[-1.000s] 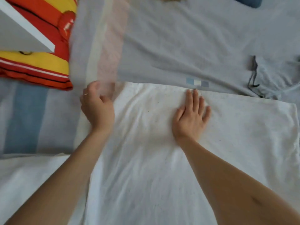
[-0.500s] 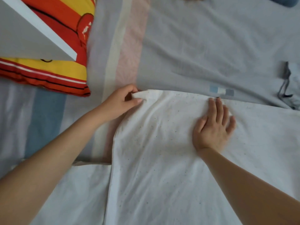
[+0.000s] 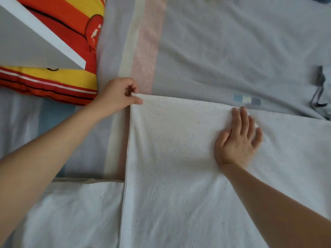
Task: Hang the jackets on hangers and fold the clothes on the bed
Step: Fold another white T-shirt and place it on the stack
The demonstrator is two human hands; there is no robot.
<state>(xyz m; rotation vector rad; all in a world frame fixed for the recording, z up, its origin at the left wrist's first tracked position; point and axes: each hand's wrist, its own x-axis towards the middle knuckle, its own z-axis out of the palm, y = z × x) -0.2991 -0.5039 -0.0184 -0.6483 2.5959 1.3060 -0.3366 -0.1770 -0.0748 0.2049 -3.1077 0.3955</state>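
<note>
Two hands (image 3: 118, 94) (image 3: 238, 138) on white garment (image 3: 179, 158)

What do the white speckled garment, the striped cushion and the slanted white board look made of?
White speckled garment: thin, matte fabric, probably cotton knit; it wrinkles finely around the pressing right hand. Striped cushion: printed cloth, puffy edge suggests stuffing. White board: rigid, smooth, straight-edged, perhaps painted wood or laminate.
</note>
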